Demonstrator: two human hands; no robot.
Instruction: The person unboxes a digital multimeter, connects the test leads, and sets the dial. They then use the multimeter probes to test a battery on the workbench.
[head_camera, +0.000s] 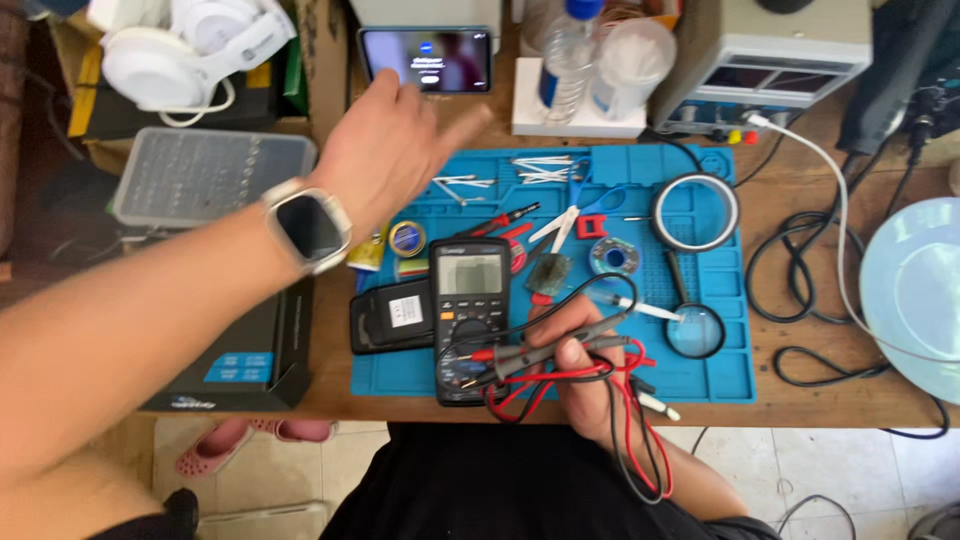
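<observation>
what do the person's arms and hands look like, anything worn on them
Both forearms are bare, with no sleeves showing. The left hand has a smartwatch at the wrist, with a dark square screen and a pale band. The right hand wears no glove or watch that shows.

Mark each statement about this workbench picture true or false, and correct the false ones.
1. The right hand holds the multimeter probes with their red and black leads. True.
2. The left hand rests flat on the multimeter. False: it is raised toward the phone, apart from the meter.
3. A smartwatch sits on the left wrist. True.
4. The work mat is green. False: it is blue.
5. A magnifying glass lies on the mat. True.
</observation>
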